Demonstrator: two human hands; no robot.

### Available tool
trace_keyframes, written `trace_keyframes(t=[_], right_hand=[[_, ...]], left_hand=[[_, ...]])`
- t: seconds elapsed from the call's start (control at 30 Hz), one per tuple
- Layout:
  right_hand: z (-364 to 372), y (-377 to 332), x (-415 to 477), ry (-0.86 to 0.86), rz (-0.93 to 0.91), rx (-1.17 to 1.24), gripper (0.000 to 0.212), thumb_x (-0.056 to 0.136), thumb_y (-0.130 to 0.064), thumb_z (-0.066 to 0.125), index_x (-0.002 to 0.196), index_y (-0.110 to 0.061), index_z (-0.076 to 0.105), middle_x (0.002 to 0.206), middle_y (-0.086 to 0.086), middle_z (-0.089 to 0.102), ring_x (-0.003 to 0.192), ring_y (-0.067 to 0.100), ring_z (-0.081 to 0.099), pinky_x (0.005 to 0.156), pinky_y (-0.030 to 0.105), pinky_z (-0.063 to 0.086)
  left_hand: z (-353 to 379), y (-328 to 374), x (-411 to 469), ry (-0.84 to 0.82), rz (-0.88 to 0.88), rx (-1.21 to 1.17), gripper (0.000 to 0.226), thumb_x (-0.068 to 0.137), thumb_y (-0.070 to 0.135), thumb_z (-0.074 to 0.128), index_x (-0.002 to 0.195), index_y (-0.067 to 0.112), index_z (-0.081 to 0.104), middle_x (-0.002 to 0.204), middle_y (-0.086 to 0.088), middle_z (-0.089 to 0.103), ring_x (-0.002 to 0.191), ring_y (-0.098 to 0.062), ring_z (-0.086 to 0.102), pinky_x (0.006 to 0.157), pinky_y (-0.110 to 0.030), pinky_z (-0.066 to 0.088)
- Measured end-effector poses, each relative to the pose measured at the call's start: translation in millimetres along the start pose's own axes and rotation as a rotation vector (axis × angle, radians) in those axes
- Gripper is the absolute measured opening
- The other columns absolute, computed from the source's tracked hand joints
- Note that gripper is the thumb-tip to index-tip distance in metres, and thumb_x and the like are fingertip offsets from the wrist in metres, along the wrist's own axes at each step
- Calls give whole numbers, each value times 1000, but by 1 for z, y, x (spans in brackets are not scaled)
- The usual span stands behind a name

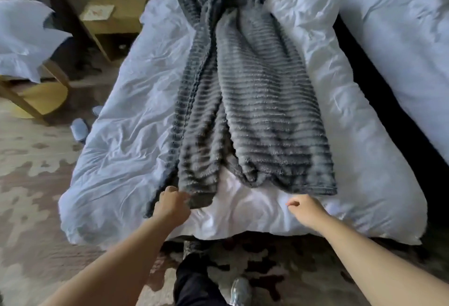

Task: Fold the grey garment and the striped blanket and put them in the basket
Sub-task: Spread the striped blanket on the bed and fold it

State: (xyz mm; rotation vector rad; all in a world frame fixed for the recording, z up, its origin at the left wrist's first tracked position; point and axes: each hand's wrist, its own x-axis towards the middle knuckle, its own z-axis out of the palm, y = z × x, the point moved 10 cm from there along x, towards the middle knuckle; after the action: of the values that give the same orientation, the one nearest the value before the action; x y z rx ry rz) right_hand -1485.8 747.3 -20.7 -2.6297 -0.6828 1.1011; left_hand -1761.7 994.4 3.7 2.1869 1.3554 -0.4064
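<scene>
The grey striped blanket (pixel 245 101) lies stretched lengthwise down the middle of the white bed (pixel 116 155), bunched at the far end and spread wider near me. My left hand (pixel 171 205) grips the blanket's near left corner at the foot of the bed. My right hand (pixel 305 209) hovers just below the blanket's near right edge with loosely curled fingers, holding nothing. The grey garment and the basket are not in view.
A second white bed (pixel 408 45) stands to the right across a dark gap. A wooden nightstand (pixel 116 14) sits at the back left, a wooden chair (pixel 36 96) with white bedding at the left. Slippers (pixel 79 129) lie on the patterned carpet.
</scene>
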Motion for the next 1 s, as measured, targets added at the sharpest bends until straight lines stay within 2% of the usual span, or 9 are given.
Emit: trace_keyframes(t=[0.17, 0.43, 0.53, 0.6, 0.67, 0.73, 0.87, 0.93, 1.0], right_hand=[[13, 14, 3, -87, 132, 113, 22, 92, -16, 44, 82, -12, 63, 84, 14, 58, 77, 28, 54, 67, 34, 41], [54, 32, 54, -4, 589, 935, 36, 96, -21, 53, 127, -4, 55, 106, 14, 60, 97, 28, 60, 88, 40, 47], [74, 27, 92, 48, 665, 1435, 47, 99, -30, 50, 143, -17, 40, 140, 15, 45, 130, 29, 45, 108, 41, 36], [75, 27, 105, 133, 733, 1735, 27, 100, -31, 46, 121, -18, 55, 113, 2, 58, 107, 17, 57, 111, 38, 31], [68, 32, 109, 241, 817, 1833, 28, 100, -27, 46, 74, -17, 49, 65, -7, 47, 61, 7, 46, 97, 30, 40], [43, 25, 109, 320, 810, 1869, 31, 100, -19, 42, 69, -20, 40, 57, -6, 37, 53, 9, 36, 79, 23, 44], [-65, -1, 85, 772, 567, 1715, 16, 86, -5, 45, 83, -18, 53, 82, -1, 53, 67, 14, 51, 66, 22, 48], [-133, -39, 55, 1001, 232, 1338, 19, 75, -1, 46, 71, -19, 50, 75, -2, 52, 65, 17, 47, 60, 24, 38], [-158, -117, 33, 941, -208, 821, 26, 69, -3, 46, 86, -9, 65, 102, 8, 62, 88, 20, 55, 84, 14, 38]], left_hand=[[19, -33, 4, -15, -397, -526, 27, 89, 21, 52, 64, 11, 50, 61, -8, 51, 59, -27, 51, 57, -29, 41], [92, -58, 33, -339, -893, -1010, 27, 100, 32, 46, 110, 7, 46, 100, -13, 48, 85, -31, 47, 88, -40, 43], [108, -75, 57, -254, -977, -1196, 30, 99, 29, 50, 101, -1, 55, 83, -20, 50, 70, -36, 46, 48, -24, 52], [110, -89, 63, -118, -1022, -1356, 33, 99, 25, 51, 120, 1, 54, 97, -26, 63, 84, -37, 60, 62, -16, 52], [115, -101, 65, -63, -1045, -1483, 16, 99, 26, 52, 91, 13, 57, 57, -5, 66, 48, -11, 56, 52, -16, 44], [115, -112, 60, -39, -1080, -1579, 29, 98, 27, 52, 71, 19, 44, 37, 5, 46, 36, -6, 41, 43, -19, 34], [72, -122, 58, 134, -985, -1637, 6, 91, 17, 56, 96, 14, 59, 75, -1, 63, 63, -13, 57, 39, -17, 44], [39, -114, 65, 204, -856, -1663, 11, 87, 16, 60, 96, 11, 61, 82, -6, 64, 66, -17, 59, 50, -25, 46], [5, -90, 72, 181, -703, -1744, 13, 84, 18, 65, 94, 10, 64, 88, -6, 68, 72, -19, 64, 60, -28, 49]])
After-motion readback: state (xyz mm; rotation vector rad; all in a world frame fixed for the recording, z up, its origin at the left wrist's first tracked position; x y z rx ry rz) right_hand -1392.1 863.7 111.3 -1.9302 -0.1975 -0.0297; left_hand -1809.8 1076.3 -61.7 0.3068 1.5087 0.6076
